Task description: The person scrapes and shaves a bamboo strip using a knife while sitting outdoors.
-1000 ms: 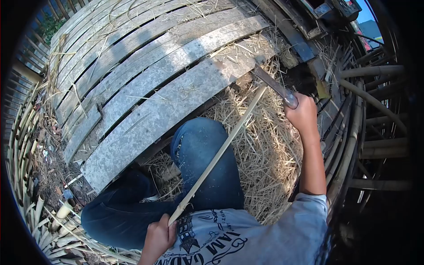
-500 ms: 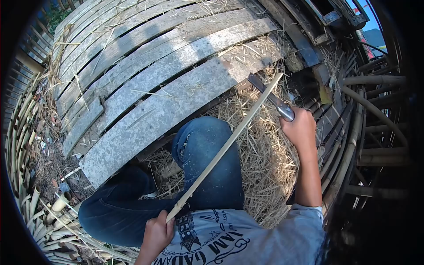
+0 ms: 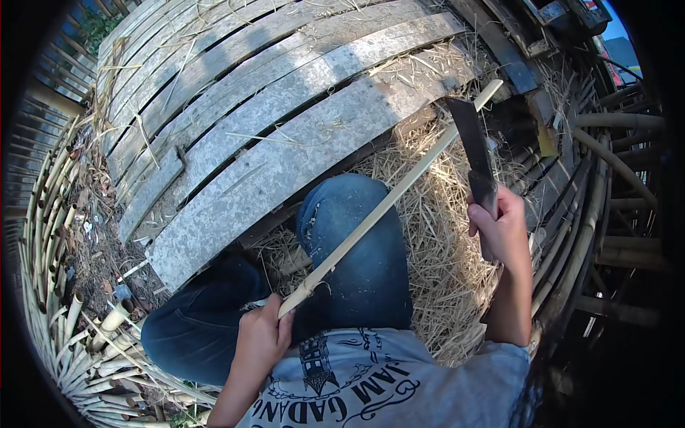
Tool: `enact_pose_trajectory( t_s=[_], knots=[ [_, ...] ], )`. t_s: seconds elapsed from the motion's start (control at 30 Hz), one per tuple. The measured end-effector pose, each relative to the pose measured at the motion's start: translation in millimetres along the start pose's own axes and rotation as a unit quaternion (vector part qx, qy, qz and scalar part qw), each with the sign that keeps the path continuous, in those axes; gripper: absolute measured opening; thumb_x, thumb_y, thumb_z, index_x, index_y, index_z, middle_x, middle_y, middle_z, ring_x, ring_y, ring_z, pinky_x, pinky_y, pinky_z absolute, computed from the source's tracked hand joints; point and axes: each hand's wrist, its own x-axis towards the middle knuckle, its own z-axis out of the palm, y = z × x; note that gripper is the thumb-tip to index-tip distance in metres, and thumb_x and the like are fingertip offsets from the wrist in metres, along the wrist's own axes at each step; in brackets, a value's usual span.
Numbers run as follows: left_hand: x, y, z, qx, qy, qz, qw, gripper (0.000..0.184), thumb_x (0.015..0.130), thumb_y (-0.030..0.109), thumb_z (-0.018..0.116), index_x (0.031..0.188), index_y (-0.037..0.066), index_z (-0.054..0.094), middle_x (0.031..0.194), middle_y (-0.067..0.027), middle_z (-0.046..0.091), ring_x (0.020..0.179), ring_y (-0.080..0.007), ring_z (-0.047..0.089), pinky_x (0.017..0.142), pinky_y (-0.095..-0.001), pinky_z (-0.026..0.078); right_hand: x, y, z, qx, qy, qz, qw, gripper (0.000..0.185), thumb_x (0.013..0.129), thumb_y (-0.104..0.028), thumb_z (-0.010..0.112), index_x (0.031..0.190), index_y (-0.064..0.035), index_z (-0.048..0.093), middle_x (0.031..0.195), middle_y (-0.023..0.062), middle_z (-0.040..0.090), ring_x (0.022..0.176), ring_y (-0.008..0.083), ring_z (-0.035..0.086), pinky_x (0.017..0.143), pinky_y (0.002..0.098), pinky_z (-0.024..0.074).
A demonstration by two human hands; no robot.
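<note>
A long pale bamboo strip (image 3: pixel 378 212) slants from lower left to upper right across my bent knee (image 3: pixel 357 246). My left hand (image 3: pixel 260 334) is closed around its near end, close to my shirt. In my right hand (image 3: pixel 505 227) is a machete (image 3: pixel 470 139) with a broad dark blade, gripped by its handle. The blade points up and away, its flat side turned toward me. In the view it crosses the strip near the far end; whether they touch I cannot tell.
A low platform of weathered wooden slats (image 3: pixel 285 157) fills the area ahead. Straw-like shavings (image 3: pixel 446 285) cover the ground around my knee. Cut bamboo poles (image 3: pixel 107 328) lie at the left, with more bamboo poles (image 3: pixel 617 121) at the right. A loose board piece (image 3: pixel 151 196) rests on the platform.
The machete has turned so its blade shows broad and more upright, and my right hand has rotated. My left hand and the strip have shifted slightly; the whole view has moved a little too.
</note>
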Motion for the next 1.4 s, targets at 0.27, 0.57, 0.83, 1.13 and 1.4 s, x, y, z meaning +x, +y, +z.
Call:
enact_pose_trajectory(
  t_s=[0.27,0.57,0.83,1.13,1.4],
  knots=[
    [13,-13,-11,0.121,0.060,0.062,0.989,0.020,0.081,0.013,0.067,0.083,0.003,0.050,0.068,-0.0159,0.059,0.060,-0.0370,0.061,0.054,-0.0451,0.048,10,0,6,0.030,0.075,-0.051,0.995,0.028,0.103,-0.031,0.049,0.099,-0.0029,0.055,0.064,0.0009,0.054,0.048,0.0061,0.049,0.043,0.0213,0.0393],
    [20,-24,-9,0.137,0.052,0.078,0.986,0.025,0.077,0.015,0.070,0.085,0.003,0.049,0.068,-0.0159,0.059,0.062,-0.0373,0.061,0.057,-0.0458,0.048,-29,7,45,-0.001,-0.104,-0.085,0.991,0.024,0.103,-0.024,0.049,0.096,-0.0030,0.056,0.063,-0.0005,0.054,0.050,0.0041,0.046,0.045,0.0210,0.0368],
    [20,-28,1,0.104,0.080,0.076,0.988,0.022,0.078,0.011,0.067,0.083,0.002,0.048,0.067,-0.0177,0.057,0.061,-0.0395,0.060,0.055,-0.0458,0.046,2,18,24,0.061,0.096,-0.053,0.992,0.037,0.105,-0.035,0.040,0.090,-0.0037,0.052,0.060,0.0021,0.051,0.044,0.0074,0.046,0.041,0.0218,0.0371],
    [24,-29,4,0.062,0.064,0.067,0.994,0.018,0.081,0.008,0.063,0.081,0.000,0.047,0.065,-0.0215,0.056,0.062,-0.0443,0.058,0.054,-0.0474,0.044,-37,32,52,0.118,0.001,-0.060,0.991,0.029,0.103,-0.028,0.046,0.098,-0.0006,0.053,0.062,0.0022,0.054,0.047,0.0066,0.048,0.044,0.0207,0.0387],
    [27,-28,4,0.020,0.044,0.060,0.997,0.017,0.080,0.013,0.065,0.083,0.001,0.053,0.059,-0.0196,0.056,0.060,-0.0412,0.060,0.056,-0.0484,0.047,-15,24,40,0.042,0.018,-0.078,0.996,0.035,0.103,-0.034,0.042,0.095,-0.0013,0.051,0.061,0.0052,0.053,0.044,0.0104,0.049,0.040,0.0239,0.0405]
  ],
)
